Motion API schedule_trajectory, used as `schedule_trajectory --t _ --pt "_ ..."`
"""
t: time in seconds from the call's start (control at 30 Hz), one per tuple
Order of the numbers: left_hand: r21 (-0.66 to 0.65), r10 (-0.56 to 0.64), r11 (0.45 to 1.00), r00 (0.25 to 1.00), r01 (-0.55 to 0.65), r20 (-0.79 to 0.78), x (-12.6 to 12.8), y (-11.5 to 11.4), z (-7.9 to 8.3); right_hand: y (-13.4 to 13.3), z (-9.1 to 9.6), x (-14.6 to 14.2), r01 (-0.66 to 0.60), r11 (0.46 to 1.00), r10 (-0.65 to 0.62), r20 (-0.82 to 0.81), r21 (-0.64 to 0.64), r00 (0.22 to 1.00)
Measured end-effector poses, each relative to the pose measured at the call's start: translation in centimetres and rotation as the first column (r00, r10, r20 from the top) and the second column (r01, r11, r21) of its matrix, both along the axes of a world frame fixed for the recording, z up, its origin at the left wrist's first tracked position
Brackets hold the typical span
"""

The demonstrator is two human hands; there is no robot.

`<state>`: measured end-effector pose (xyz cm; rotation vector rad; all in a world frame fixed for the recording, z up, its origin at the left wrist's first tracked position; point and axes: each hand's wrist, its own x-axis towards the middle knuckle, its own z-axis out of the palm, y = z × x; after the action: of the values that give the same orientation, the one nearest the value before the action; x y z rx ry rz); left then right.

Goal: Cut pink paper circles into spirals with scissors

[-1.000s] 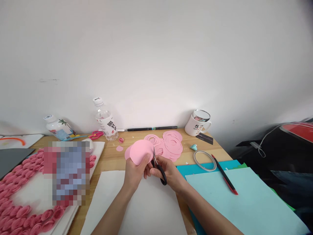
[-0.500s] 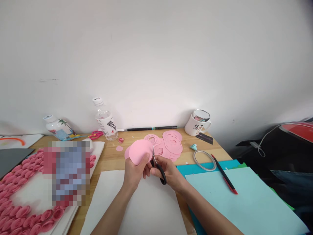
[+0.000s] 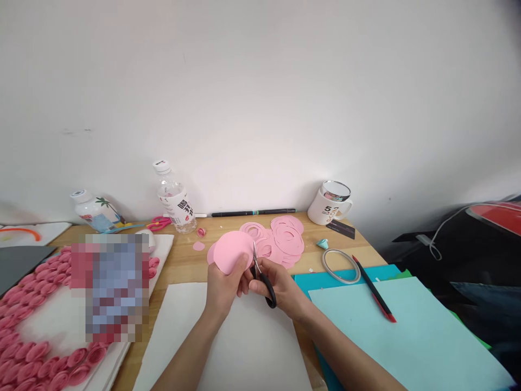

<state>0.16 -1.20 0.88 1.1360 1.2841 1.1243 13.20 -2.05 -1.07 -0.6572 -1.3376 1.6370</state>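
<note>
My left hand [image 3: 224, 288] grips a round piece of pink paper [image 3: 231, 251] by its lower edge, thumb on top. In my right hand [image 3: 280, 285] is a pair of scissors [image 3: 268, 290] with black handles; the blades point up and meet the paper's right edge. How far apart the blades are, I cannot tell. Behind and to the right lie several pink paper spirals [image 3: 287, 241] on the wooden table. Both hands are above a white sheet [image 3: 228, 347].
At the left, rolled pink paper flowers [image 3: 38, 350] cover a white board. A water bottle [image 3: 177, 201], a white mug [image 3: 329, 206] and a long black pen [image 3: 254, 213] are by the wall. Right of me lie a silver ring [image 3: 341, 266], a black-and-red pen [image 3: 374, 290] and light blue sheets [image 3: 402, 331].
Almost nothing differs. The hands, paper and scissors keep nearly the same place, and the view has shifted very slightly.
</note>
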Motion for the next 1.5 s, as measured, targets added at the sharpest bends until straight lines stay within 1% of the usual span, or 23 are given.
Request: schedule_trajectory --t 0.13,0.33,0.43,0.67,0.97,1.23,1.5 --pt "0.004 -0.015 1.000 0.999 0.015 -0.047 -0.05 -0.08 -0.18 -0.06 0.31 -0.15 0.019 1.000 -0.019 0.012 0.007 1.000" --pt "0.008 0.033 0.999 0.994 -0.033 -0.102 0.10 -0.23 -0.24 -0.03 0.24 -0.14 0.046 0.999 -0.046 0.046 -0.005 0.998" --pt "0.015 0.040 0.999 0.993 -0.038 -0.114 0.21 -0.35 -0.09 -0.03 0.16 -0.15 0.056 0.998 -0.055 0.058 -0.010 0.997" --pt "0.013 0.038 0.999 0.996 -0.037 -0.084 0.44 -0.52 -0.19 -0.19 0.35 -0.24 0.063 0.998 -0.063 0.076 -0.002 0.995" --pt "0.004 0.028 1.000 0.997 -0.028 -0.078 0.33 -0.50 -0.32 -0.15 0.14 -0.39 0.062 0.998 -0.062 0.036 0.009 0.997" --pt "0.025 0.014 1.000 0.998 -0.013 -0.054 0.15 -0.26 -0.26 -0.15 0.34 -0.32 0.091 0.996 -0.093 0.090 0.024 0.992" --pt "0.012 -0.019 1.000 1.000 0.019 0.001 -0.04 -0.12 -0.56 -0.01 -0.32 -0.20 0.144 0.989 -0.138 0.140 -0.035 0.981"
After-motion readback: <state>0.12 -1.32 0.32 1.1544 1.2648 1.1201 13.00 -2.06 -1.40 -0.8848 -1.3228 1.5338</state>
